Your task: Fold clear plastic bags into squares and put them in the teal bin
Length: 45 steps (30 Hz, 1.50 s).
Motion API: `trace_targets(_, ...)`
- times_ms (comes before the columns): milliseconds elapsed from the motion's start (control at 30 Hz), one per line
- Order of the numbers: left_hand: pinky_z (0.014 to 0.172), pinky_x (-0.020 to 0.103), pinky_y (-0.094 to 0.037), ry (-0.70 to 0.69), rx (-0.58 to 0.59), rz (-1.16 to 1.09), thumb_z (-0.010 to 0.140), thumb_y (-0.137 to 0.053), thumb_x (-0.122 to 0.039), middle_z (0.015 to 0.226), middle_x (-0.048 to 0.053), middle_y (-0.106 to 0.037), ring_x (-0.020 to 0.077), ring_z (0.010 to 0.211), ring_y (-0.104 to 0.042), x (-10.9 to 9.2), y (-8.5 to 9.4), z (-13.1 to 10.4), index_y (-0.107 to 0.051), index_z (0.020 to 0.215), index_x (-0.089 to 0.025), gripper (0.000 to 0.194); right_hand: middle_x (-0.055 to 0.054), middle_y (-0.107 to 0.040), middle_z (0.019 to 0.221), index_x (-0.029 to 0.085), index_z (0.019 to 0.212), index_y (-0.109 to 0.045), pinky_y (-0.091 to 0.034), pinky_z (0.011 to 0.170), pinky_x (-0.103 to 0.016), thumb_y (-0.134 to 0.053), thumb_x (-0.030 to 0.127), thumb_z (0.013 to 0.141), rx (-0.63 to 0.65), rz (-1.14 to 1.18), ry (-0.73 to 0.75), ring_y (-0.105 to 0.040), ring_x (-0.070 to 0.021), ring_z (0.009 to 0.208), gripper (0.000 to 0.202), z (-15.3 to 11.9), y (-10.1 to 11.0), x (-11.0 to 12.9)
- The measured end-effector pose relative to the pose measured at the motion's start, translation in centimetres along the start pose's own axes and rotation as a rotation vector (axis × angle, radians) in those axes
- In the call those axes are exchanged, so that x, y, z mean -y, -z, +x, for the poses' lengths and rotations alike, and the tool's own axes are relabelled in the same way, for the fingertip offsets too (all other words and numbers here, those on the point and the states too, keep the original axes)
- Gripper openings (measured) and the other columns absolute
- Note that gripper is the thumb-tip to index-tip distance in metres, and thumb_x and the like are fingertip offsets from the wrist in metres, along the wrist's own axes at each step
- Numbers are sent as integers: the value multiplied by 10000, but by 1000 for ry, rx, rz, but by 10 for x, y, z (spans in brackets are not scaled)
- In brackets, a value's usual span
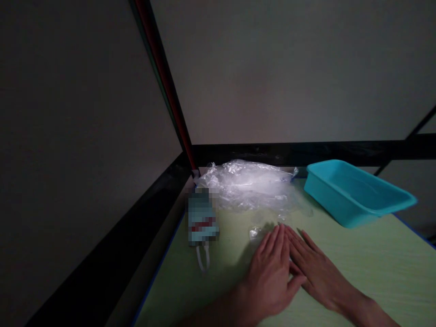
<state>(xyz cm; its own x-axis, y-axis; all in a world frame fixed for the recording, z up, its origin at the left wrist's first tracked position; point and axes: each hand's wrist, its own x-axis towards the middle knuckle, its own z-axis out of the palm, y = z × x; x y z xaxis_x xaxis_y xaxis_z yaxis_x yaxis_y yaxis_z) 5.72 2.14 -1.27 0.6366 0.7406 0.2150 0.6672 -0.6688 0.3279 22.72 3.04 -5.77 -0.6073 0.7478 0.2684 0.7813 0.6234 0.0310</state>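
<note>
My left hand (270, 272) lies palm down over the light green table (384, 268), its fingers stretched out and side by side. Just to its right, my right hand (315, 268) is also flat with straight fingers, and the two hands meet at the fingertips. A small bit of clear plastic (254, 233) shows beside the left fingertips; whether it runs on beneath the hands is hidden. Beyond the fingers is a crumpled heap of clear plastic bags or film (252, 184).
A turquoise plastic basin (325, 200) stands at the back right. On the left lies a pixelated pale blue-green item with a red band (202, 215) and a white loop (203, 259). Grey partition panels (289, 72) with a black rail (272, 154) rise behind the table.
</note>
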Motion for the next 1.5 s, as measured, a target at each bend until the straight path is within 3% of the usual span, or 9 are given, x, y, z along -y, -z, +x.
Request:
trace_targets(200, 1082, 370, -162, 37, 46, 10, 836, -264, -605, 1445, 134, -97, 249, 1323, -59, 2, -18, 6, -146, 1373, -42, 787, -129, -242, 1419, 136, 1391, -162, -272, 1020, -475, -395, 321, 874, -10, -20, 23, -231, -254, 1292, 597, 0, -3, 0)
trace_targets(600, 1084, 355, -126, 94, 63, 110, 846, -242, -592, 1442, 136, -109, 235, 1323, -63, 37, -8, -18, -187, 1369, -63, 746, -116, -208, 1430, 149, 1401, -73, -242, 1036, -461, -342, 333, 906, -15, 38, -57, -236, -234, 1291, 593, 2, 8, 3)
trace_targets(867, 1081, 365, -135, 117, 48, 114, 848, -281, -572, 1443, 140, -115, 231, 1325, -68, 42, -5, -21, -178, 1370, -67, 733, -111, -183, 1439, 152, 1402, -33, -241, 1032, -478, -326, 331, 908, 41, 65, -79, -208, -229, 1301, 602, 2, 11, 3)
trace_targets(1000, 1078, 395, -137, 108, 30, 112, 803, -401, -560, 1452, 124, -62, 250, 1326, -33, 42, -4, -22, -141, 1381, -95, 786, -90, -257, 1429, 185, 1406, -73, -262, 1029, -464, -303, 296, 904, -6, 203, -151, -257, -221, 1287, 563, 2, 13, 1)
trace_targets(1200, 1076, 450, -85, 95, 30, 75, 754, -466, -538, 1457, 111, -63, 265, 1327, -19, 38, 2, -23, -194, 1374, -138, 786, -124, -486, 1234, 176, 1300, -304, -409, 936, -412, -267, 272, 893, -146, 397, -341, -459, -240, 1138, 420, -4, 14, -6)
trace_targets(1500, 1066, 503, -32, 54, 31, 54, 756, -469, -482, 1459, 104, -84, 274, 1327, -29, 34, 8, -24, -257, 1352, -157, 711, -125, -507, 1159, 184, 1240, -345, -402, 912, -448, -270, 272, 895, -115, 446, -334, -476, -258, 1076, 364, -2, 17, -8)
